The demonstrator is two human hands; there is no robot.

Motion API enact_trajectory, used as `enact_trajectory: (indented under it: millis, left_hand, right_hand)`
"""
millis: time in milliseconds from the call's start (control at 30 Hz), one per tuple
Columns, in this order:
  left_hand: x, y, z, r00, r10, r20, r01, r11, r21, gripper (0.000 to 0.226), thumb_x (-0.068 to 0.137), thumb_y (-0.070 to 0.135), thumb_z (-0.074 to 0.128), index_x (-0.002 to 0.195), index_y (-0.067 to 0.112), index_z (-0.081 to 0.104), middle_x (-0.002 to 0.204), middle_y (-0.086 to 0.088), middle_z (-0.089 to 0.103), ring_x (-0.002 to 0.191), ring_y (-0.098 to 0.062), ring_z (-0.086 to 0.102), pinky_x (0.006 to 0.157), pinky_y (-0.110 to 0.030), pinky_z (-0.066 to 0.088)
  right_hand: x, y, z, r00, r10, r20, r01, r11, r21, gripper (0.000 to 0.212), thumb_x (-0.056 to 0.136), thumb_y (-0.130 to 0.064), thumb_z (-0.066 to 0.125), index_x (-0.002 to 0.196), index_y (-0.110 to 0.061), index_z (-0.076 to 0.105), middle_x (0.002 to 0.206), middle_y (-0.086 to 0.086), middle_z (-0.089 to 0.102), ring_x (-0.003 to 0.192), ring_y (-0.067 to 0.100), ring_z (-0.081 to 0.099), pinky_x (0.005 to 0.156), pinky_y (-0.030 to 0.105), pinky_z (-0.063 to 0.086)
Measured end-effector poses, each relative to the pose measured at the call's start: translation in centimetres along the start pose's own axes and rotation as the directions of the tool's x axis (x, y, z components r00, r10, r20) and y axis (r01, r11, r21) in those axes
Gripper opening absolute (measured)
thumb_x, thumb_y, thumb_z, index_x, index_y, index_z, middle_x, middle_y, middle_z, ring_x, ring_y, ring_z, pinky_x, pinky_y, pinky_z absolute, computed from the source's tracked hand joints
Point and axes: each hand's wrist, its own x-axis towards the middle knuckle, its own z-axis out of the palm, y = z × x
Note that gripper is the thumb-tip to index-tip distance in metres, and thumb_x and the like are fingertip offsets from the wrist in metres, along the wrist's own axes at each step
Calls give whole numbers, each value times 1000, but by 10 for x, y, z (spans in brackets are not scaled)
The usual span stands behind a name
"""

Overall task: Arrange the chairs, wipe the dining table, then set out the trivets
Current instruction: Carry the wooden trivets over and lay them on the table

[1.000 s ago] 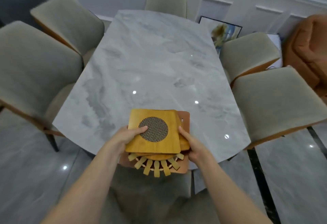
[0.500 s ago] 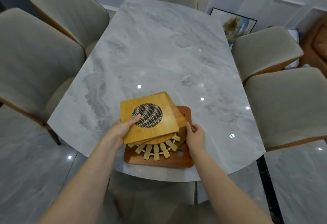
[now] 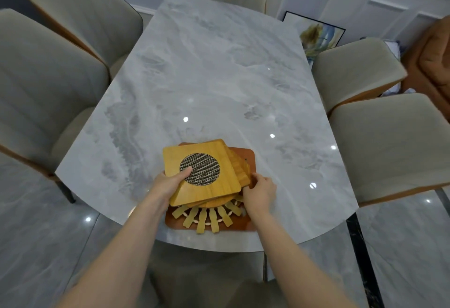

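Both hands (image 3: 168, 183) forward, fingers curled

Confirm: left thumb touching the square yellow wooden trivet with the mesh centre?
Touching. Head view shows the left hand with its thumb pressed on the top trivet, at the mesh edge.

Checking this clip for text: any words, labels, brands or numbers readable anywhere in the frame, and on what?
None can be read.
Top trivet: bare wood and woven mesh, no print.
Other trivets in the stack: no marks that show.
Table: marble veining only.
Framed picture against the wall: a painted image, no lettering that I can make out.
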Motion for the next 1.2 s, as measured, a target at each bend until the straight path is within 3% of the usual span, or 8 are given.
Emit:
enact_trajectory:
  millis: [133, 233, 400, 533, 667, 800, 1000, 1200]
  left_hand:
    - [-7, 2, 14, 995, 98, -6, -98, 995, 16, 38, 83, 29, 72, 114, 14, 57, 105, -5, 62, 85, -18, 58, 68, -29, 46]
    - [-11, 2, 26, 985, 170, -15, -170, 985, 28, 45, 81, 29, 73, 120, 11, 59, 112, -6, 65, 92, -19, 60, 72, -28, 47]
    - [-20, 0, 42, 970, 231, -70, -230, 973, 24, 41, 83, 27, 72, 119, 14, 59, 108, -2, 62, 96, -18, 56, 79, -29, 45]
    - [-19, -2, 43, 958, 274, -88, -271, 962, 43, 45, 83, 31, 72, 123, 17, 57, 117, -2, 63, 105, -21, 58, 86, -33, 49]
    - [-22, -3, 37, 971, 228, -67, -230, 973, -33, 56, 80, 34, 73, 129, 16, 54, 119, -3, 63, 107, -23, 60, 89, -37, 51]
    - [-28, 4, 24, 974, 224, -33, -227, 964, -138, 58, 80, 32, 74, 130, 16, 51, 119, -4, 63, 105, -21, 61, 82, -35, 52]
    - [-39, 24, -3, 994, 105, 39, -101, 991, -82, 65, 71, 26, 81, 125, 16, 45, 115, -2, 60, 105, -23, 57, 85, -42, 49]
    - [-56, 33, -19, 987, 60, 150, -39, 989, -141, 31, 77, 23, 76, 104, 16, 61, 98, -5, 69, 87, -19, 65, 67, -31, 52]
  right_hand:
    - [4, 2, -2, 993, 62, 99, -82, 975, 207, 37, 92, -2, 47, 126, -4, 60, 117, 13, 64, 102, 24, 60, 85, 32, 53]
    - [8, 3, -12, 976, 136, 170, -189, 917, 350, 26, 88, 6, 41, 94, 4, 66, 88, 17, 65, 76, 22, 54, 58, 29, 43]
    - [14, 0, -19, 927, 267, 262, -365, 804, 470, 22, 83, 4, 39, 69, -4, 53, 69, 11, 52, 69, 24, 45, 57, 32, 33]
    - [13, -7, -29, 879, 347, 326, -476, 620, 624, 36, 96, -19, 37, 62, -14, 45, 61, 2, 49, 59, 18, 46, 56, 32, 39]
    - [5, -18, -31, 912, 215, 349, -399, 662, 635, 44, 82, -55, 63, 98, -13, 61, 99, 5, 66, 92, 21, 63, 85, 41, 54]
    - [-3, -29, -36, 970, 105, 220, -230, 692, 684, 40, 77, -24, 79, 102, -22, 49, 112, 4, 58, 104, 22, 61, 92, 45, 53]
    - [-18, -54, -57, 916, 67, 395, -374, 498, 782, 46, 83, -12, 73, 122, -12, 49, 116, 10, 63, 88, 20, 65, 61, 33, 58]
    - [-33, -45, -60, 871, 4, 492, -459, 364, 810, 51, 95, -50, 45, 126, -12, 57, 123, 13, 64, 114, 31, 60, 94, 48, 50]
